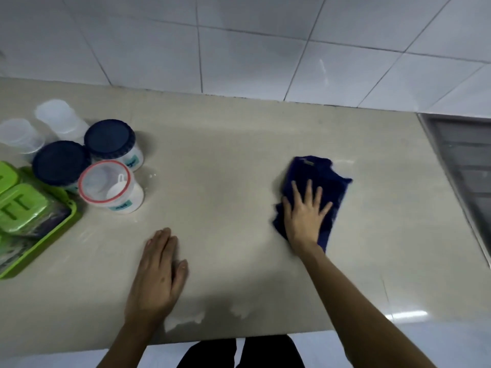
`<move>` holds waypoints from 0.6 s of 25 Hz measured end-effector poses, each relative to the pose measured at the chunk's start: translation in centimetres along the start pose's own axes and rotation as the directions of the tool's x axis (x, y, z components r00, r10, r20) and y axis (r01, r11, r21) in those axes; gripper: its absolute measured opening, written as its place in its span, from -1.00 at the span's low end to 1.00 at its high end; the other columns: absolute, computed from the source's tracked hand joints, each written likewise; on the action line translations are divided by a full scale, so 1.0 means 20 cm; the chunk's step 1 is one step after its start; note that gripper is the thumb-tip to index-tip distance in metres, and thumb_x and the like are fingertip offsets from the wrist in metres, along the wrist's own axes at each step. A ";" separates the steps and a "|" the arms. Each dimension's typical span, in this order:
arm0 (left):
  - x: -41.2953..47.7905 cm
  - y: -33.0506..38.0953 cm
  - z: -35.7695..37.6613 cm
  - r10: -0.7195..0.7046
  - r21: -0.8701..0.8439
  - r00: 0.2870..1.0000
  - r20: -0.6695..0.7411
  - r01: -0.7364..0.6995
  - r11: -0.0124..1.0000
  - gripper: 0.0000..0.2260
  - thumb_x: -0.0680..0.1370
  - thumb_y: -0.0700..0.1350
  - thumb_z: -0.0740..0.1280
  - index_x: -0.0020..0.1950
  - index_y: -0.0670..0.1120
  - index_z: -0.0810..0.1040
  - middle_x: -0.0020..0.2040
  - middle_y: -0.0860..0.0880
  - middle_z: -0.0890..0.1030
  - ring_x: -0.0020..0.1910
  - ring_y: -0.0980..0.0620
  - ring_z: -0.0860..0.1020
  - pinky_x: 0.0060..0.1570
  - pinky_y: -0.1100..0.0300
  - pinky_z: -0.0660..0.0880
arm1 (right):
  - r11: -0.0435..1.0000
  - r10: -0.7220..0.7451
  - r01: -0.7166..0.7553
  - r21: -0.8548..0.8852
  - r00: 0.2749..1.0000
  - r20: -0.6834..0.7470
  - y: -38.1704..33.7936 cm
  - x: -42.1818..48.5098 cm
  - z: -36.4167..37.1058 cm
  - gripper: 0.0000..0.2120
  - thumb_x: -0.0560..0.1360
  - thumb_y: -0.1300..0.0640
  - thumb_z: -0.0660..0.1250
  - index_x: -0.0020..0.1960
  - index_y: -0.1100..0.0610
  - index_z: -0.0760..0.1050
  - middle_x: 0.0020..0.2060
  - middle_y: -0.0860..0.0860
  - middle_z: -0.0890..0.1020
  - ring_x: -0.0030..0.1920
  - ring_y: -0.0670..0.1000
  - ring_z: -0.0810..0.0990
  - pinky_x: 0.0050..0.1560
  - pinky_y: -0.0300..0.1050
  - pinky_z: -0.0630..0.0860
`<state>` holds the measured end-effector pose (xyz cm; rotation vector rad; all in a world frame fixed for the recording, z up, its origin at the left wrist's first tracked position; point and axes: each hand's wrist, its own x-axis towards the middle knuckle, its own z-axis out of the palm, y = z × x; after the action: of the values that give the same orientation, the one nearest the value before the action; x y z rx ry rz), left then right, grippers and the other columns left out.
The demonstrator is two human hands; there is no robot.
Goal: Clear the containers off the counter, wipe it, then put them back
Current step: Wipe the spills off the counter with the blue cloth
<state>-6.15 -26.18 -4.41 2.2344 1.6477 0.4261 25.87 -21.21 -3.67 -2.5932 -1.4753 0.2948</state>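
My right hand (305, 213) lies flat with spread fingers on a dark blue cloth (322, 172), pressing it onto the beige counter (225, 168) right of centre. Flat on the counter near the front edge rests my left hand (156, 272), fingers together and holding nothing. The containers stand grouped at the left: two jars with dark blue lids (109, 138) (61, 162), a clear jar with a red rim (105, 184) holding a white scoop, and two clear lidded tubs (57, 116) (18, 134) behind them.
A green tray (53, 232) with green-lidded boxes (22, 208) sits at the far left edge. A metal sink (462, 166) borders the counter on the right. White wall tiles run behind. Wet patches (186, 318) shine near the front edge.
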 end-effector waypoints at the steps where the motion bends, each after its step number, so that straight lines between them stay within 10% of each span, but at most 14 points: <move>1: 0.00 0.00 0.00 0.005 0.009 1.000 0.010 -0.005 1.000 -0.49 0.56 0.04 0.10 0.36 -0.28 0.41 0.44 -0.22 0.37 0.46 -0.16 0.28 0.50 -0.04 0.10 | 0.991 -0.132 0.132 -0.007 0.991 0.009 -0.14 -0.07 0.05 -0.50 0.57 -0.13 0.04 0.50 -0.07 0.17 0.54 0.08 0.10 0.54 0.22 -0.03 0.44 0.39 -0.16; 7: -0.01 0.03 -0.02 -0.045 0.047 0.998 0.040 0.044 0.998 -0.52 0.56 0.00 0.11 0.39 -0.25 0.39 0.45 -0.20 0.36 0.47 -0.13 0.25 0.52 0.09 0.03 | 0.591 -0.798 0.806 -0.023 0.588 0.133 -0.24 -0.34 0.11 -0.52 0.57 -0.13 0.04 0.47 -0.09 0.21 0.53 0.01 0.18 0.54 0.09 0.06 0.50 0.25 0.00; 10: -0.01 0.02 -0.03 -0.013 0.046 0.999 0.039 0.011 0.999 -0.54 0.56 -0.03 0.14 0.38 -0.26 0.40 0.45 -0.21 0.36 0.47 -0.14 0.26 0.49 -0.03 0.14 | 0.704 -0.705 0.710 -0.022 0.702 0.098 0.28 -0.16 -0.02 -0.53 0.59 -0.19 -0.03 0.47 -0.13 0.18 0.52 -0.01 0.17 0.54 0.05 0.06 0.45 0.27 0.08; 15: -0.01 0.01 -0.02 -0.020 0.032 0.999 0.042 0.018 0.999 -0.54 0.56 -0.03 0.16 0.39 -0.24 0.40 0.47 -0.19 0.34 0.49 -0.12 0.26 0.51 0.00 0.12 | 0.986 -0.159 0.162 -0.034 0.984 0.076 0.66 0.03 -0.21 -0.20 0.46 -0.41 -0.29 0.49 0.01 0.19 0.53 0.13 0.14 0.52 0.23 0.03 0.42 0.42 -0.02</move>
<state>-6.19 -26.37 -4.00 2.2330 1.6642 0.3484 38.11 -27.49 -2.64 -2.4983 -1.7208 0.3475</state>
